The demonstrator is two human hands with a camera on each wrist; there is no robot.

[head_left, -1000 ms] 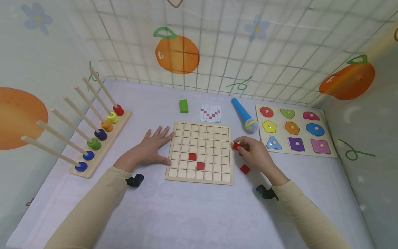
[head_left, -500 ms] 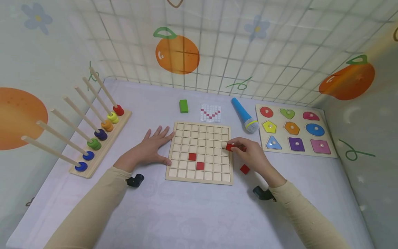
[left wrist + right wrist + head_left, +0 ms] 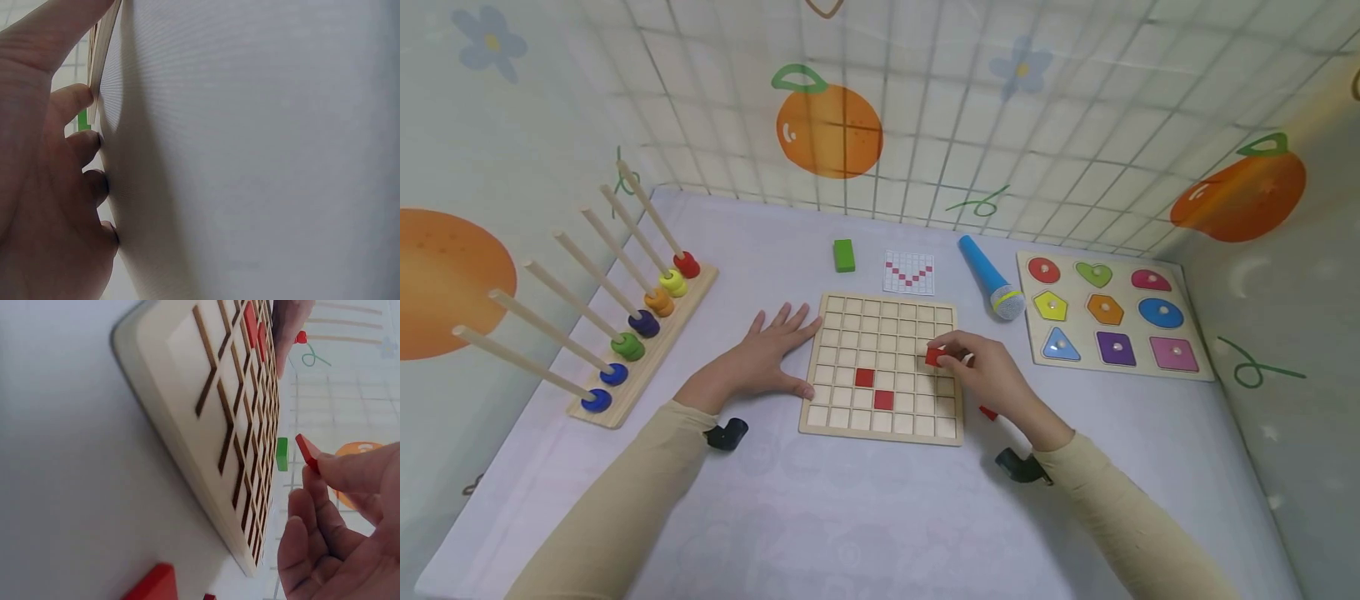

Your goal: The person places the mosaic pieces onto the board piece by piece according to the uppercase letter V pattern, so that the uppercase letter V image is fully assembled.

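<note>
A wooden grid board (image 3: 842, 340) lies flat on the table, with two red square tiles (image 3: 864, 378) set diagonally in its cells. My left hand (image 3: 765, 357) is spread on the table, its thumb and index fingertip touching the board's left edge. Over the right part of the board, my right hand (image 3: 992, 373) pinches a red square tile (image 3: 306, 450) between thumb and index finger, held above the cells. Another loose red tile (image 3: 988, 412) lies right of the board, partly hidden by the right hand; the right wrist view shows two red pieces (image 3: 155, 585) there.
Behind the board are a green block (image 3: 843, 256), a pattern card (image 3: 908, 273) with a red V of squares, and a blue toy microphone (image 3: 988, 275). A shape puzzle (image 3: 1112, 342) lies right; a peg stand (image 3: 651, 342) with coloured rings stands left.
My right hand has carried the pinched red tile leftward from beside the board to above its right columns. The left hand stays put.
</note>
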